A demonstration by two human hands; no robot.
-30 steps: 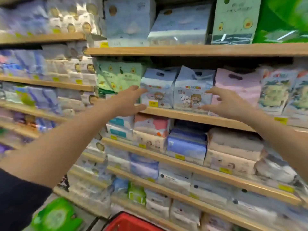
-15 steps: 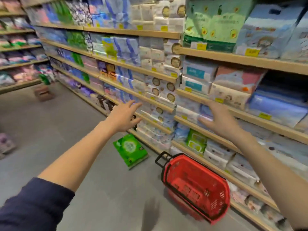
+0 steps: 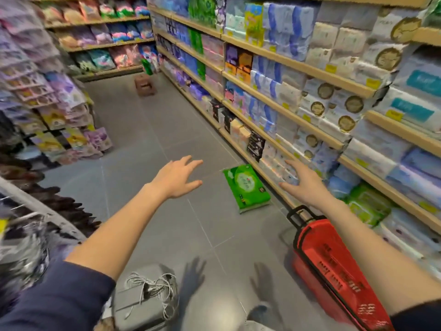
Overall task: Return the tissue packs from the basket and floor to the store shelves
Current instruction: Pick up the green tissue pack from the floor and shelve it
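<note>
The green tissue pack (image 3: 247,188) lies flat on the floor (image 3: 148,144), between the two hands as the head camera frames them and beyond both. Its long axis runs away from the person, roughly parallel to the foot of the store shelves (image 3: 293,65), with the near end angled slightly toward the right hand's side.

Hand state:
- Left hand (image 3: 177,179): open, fingers spread, palm down, holding nothing. It is to the left of the pack, apart from it.
- Right hand (image 3: 304,181): open, fingers spread, holding nothing. It is to the right of the pack, in front of the lower shelf goods.

Neither hand touches the pack. In the frame the two hands are at similar offsets from it; which is truly nearer cannot be told. The pack is wide, so a two-handed grasp on its long edges appears suitable.

Surface: the floor is smooth grey tile, flat and bare around the pack, so the pack should slide or lift freely.

Room:
- The red basket (image 3: 334,271) stands below the right forearm, near the shelf base, nearer the person than the pack. Its contents cannot be seen.
- A grey case with a coiled cord (image 3: 148,295) sits below the left forearm.
- The aisle beyond the hands is open up to a small brown box (image 3: 145,85) far ahead.
</note>
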